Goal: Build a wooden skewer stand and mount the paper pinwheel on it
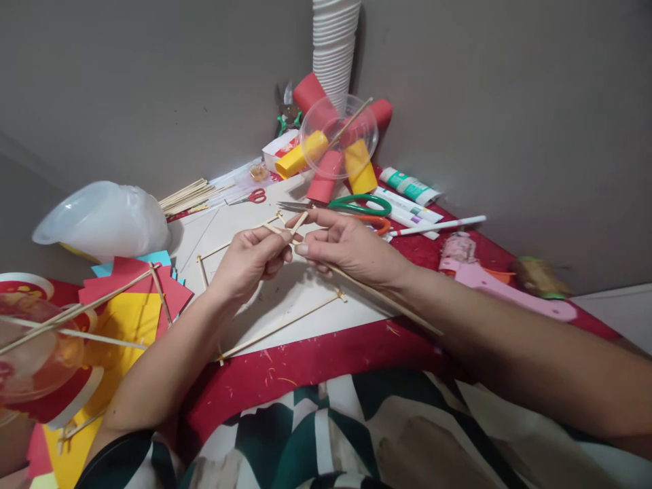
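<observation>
My left hand (252, 261) is closed in a pinch on a thin bamboo stick (282, 232) above a white board (285, 292). Touching it from the right, my right hand (346, 246) is closed on a long bamboo stick (387, 299) that runs back under my wrist toward the lower right. The two sticks cross between my fingertips. Below the hands, a frame of thin sticks (278, 327) lies on the white board.
Green-handled scissors (356, 204), glue tubes (410, 187) and a white pen (443, 225) lie behind my right hand. A clear cup with red and yellow paper rolls (336, 153) stands at the back. Coloured paper sheets (132, 299) and a plastic bowl (102, 217) sit left.
</observation>
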Demonstrator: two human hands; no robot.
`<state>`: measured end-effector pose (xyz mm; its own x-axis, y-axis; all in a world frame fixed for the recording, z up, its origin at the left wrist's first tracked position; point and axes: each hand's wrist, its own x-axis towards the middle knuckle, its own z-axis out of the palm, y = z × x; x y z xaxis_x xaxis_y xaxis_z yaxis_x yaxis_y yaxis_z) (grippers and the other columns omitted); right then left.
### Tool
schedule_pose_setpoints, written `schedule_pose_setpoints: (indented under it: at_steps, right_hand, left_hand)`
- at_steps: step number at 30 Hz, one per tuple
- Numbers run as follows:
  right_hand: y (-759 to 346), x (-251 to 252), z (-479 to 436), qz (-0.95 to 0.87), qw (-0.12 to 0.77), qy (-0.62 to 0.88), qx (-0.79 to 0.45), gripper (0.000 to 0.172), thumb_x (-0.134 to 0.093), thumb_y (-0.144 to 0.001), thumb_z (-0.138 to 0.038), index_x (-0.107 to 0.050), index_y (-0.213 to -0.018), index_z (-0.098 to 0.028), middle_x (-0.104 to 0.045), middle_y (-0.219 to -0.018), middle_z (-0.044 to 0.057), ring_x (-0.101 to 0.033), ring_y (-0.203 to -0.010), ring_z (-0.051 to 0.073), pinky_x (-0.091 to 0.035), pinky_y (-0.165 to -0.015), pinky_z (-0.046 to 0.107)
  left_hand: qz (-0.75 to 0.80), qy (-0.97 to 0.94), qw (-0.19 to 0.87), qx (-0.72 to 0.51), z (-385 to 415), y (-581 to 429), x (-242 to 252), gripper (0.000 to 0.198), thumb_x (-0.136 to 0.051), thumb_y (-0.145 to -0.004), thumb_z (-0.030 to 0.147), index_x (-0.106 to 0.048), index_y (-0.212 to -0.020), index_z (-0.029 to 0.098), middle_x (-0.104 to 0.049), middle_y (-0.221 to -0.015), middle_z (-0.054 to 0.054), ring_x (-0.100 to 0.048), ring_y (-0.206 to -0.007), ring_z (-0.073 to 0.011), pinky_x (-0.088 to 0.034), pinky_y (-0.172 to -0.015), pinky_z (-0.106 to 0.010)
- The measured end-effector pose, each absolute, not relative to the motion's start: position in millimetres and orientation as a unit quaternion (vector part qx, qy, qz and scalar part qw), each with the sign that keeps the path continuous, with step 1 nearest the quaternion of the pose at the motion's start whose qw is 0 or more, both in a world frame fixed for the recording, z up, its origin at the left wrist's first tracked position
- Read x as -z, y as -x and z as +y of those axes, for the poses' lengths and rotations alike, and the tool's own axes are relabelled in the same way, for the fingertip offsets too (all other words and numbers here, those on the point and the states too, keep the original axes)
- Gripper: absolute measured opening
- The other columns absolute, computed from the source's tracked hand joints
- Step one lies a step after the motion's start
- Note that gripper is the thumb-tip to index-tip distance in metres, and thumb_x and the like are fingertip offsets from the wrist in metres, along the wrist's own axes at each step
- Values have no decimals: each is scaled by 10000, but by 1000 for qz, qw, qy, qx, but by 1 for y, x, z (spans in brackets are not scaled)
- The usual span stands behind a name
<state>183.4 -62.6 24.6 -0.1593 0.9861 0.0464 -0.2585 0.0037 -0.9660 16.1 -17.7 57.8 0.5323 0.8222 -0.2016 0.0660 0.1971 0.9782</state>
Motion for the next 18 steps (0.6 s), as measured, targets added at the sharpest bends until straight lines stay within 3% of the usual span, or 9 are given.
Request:
schedule_pose_setpoints:
  at_steps: [3, 9, 14, 18]
  right_hand:
    - [-181, -24, -64, -469, 526, 383, -597, 387, -752, -752, -290, -607, -1099, -197, -549, -606, -70, -405, -456, 65, -330, -424, 195]
    - [-181, -20, -62, -458, 542, 393, -585, 403, -758, -736, -261, -547, -1077, -224, -554, -576, -84, -431, -434, 75, -314, -422, 193]
    - [-182, -24, -63, -456, 538, 403, -583, 403, -796, -721, -303, -547, -1028, -228, -552, -544, -85, -433, -416, 74, -296, -416, 191]
    - [-182, -28, -66, -461, 521, 406, -592, 413, -802, -730, -346, -563, -1036, -206, -582, -546, -66, -429, -416, 71, -284, -409, 189]
  left_hand:
    - [392, -564, 670, -284, -18, -17, -58, 211, -731, -723, 310, -631, -668, 133, -537, -567, 43, -274, -403, -8, -160, -400, -174]
    - [382, -574, 664, -288, -20, -18, -56, 437, -805, -694, 454, -509, -556, 163, -564, -572, 28, -385, -414, -37, -286, -392, -196]
    - [386, -577, 658, -291, -23, -19, -55, 461, -814, -702, 500, -529, -589, 155, -480, -529, 61, -250, -397, -5, -148, -400, -184]
    - [383, -579, 650, -309, -21, -17, -56, 442, -808, -705, 540, -603, -659, 151, -444, -528, 72, -232, -402, -9, -130, -411, -195]
